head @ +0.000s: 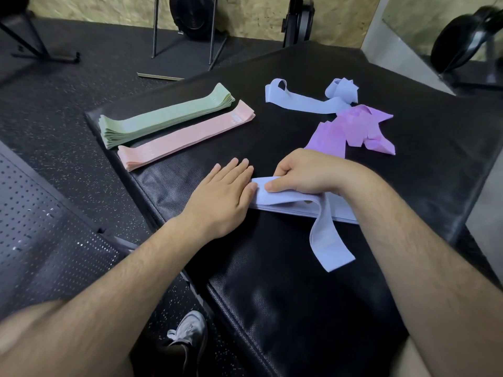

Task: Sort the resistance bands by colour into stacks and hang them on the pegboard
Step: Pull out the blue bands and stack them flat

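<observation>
Our flat left hand (221, 197) touches the blue stack (288, 206) that our right hand (304, 172) pinches between thumb and curled fingers.

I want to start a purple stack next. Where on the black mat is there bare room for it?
Bare: the near mat below the blue stack, and the middle strip between the pink stack and the purple pile. Crowded: far right, where loose blue bands meet the purple pile, and where the left hand and right hand work.
</observation>
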